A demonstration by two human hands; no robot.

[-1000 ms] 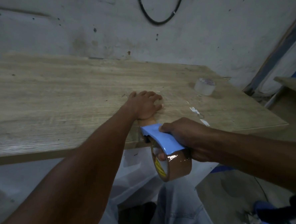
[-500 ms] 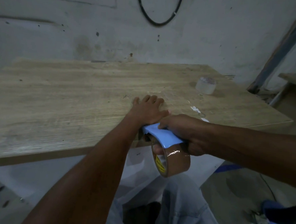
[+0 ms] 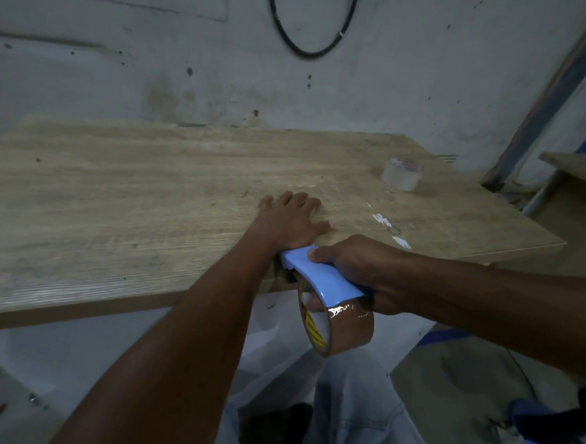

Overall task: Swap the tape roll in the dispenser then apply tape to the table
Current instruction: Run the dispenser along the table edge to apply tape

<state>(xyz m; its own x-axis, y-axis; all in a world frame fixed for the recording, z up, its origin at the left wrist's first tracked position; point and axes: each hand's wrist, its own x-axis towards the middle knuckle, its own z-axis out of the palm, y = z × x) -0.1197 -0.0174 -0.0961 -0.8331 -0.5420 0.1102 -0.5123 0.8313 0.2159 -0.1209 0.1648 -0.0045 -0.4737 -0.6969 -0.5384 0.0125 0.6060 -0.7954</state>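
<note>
**Taping stage: dispenser loaded, strip being laid at the worktop's near edge**

The blue dispenser [image 3: 319, 280] carries a brown tape roll [image 3: 341, 327], so the swap appears complete; a clear tape roll [image 3: 401, 173] standing well apart on the far right of the worktop [image 3: 114, 211] is probably the one removed, though this cannot be confirmed. The right hand [image 3: 357, 270] is clenched around the dispenser's handle, its nose at the near edge of the worktop and the brown roll hanging just below that edge. The left hand [image 3: 289, 223] lies flat and open on the worktop, grasping nothing, just ahead of the dispenser's nose; it is judged to be pressing the tape's end down, but the tape beneath it is hidden. What remains, by judgement, is drawing out a length and cutting it. A yellow label with dark print shows on the brown roll's core; its writing is too small and dim to read. No other writing is legible.
</note>
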